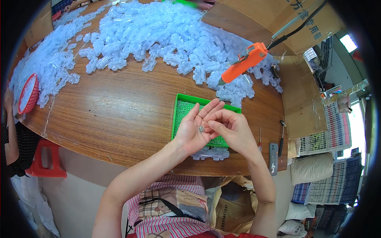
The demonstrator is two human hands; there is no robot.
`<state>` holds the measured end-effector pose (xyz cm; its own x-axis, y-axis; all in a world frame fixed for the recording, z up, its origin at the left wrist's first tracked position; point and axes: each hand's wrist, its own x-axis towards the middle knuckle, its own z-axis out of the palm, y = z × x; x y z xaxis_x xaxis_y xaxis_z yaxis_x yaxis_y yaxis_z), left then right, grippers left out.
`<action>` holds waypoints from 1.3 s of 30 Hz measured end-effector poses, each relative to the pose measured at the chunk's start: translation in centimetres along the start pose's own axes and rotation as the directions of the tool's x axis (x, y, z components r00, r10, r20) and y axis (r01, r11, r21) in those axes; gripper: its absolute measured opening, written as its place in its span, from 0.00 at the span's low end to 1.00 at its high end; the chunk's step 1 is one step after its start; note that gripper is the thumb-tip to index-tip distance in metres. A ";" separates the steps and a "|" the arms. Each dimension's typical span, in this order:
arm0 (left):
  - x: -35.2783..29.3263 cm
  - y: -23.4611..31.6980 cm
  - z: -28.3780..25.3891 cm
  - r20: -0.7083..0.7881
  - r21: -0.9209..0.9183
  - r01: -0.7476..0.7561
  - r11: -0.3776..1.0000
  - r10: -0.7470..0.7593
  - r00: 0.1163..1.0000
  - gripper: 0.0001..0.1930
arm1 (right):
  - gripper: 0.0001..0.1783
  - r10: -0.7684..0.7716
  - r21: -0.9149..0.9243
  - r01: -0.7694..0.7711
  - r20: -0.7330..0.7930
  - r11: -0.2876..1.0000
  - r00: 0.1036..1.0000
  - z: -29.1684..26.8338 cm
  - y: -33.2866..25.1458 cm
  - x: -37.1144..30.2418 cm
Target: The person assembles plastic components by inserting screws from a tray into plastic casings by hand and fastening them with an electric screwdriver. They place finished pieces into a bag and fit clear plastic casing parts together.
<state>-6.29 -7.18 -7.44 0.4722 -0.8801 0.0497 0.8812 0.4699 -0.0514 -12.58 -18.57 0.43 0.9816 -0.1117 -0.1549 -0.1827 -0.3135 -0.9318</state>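
Note:
Palm up, my left hand is open over a green tray, its fingers stretched out. A small pile of silvery metal pieces, apparently screws, rests on that palm. My right hand comes in from the right, thumb and forefinger pinched together at the left palm; whatever lies between the fingertips is too small to make out. Small shiny bits lie in the tray, which my hands partly cover. Just in front of it, clear plastic housings lie near the table's edge.
A large heap of clear plastic housings covers the table's far side. An orange electric screwdriver hangs above the right side. A hammer and a thin screwdriver lie right. Another person's arm is left, near a red basket.

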 end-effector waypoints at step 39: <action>-6.4 -8.6 -0.7 -0.640 0.050 0.242 0.969 -0.155 0.753 0.20 | 0.16 -0.195 -0.375 -0.073 -0.628 0.924 0.753 1.5 11.9 -11.2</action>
<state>-16.85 -5.66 -8.01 0.2051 -0.7789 -0.5927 0.9692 0.2461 0.0119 -25.70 -19.66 -9.40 0.7402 -0.6153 0.2712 -0.2614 -0.6349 -0.7270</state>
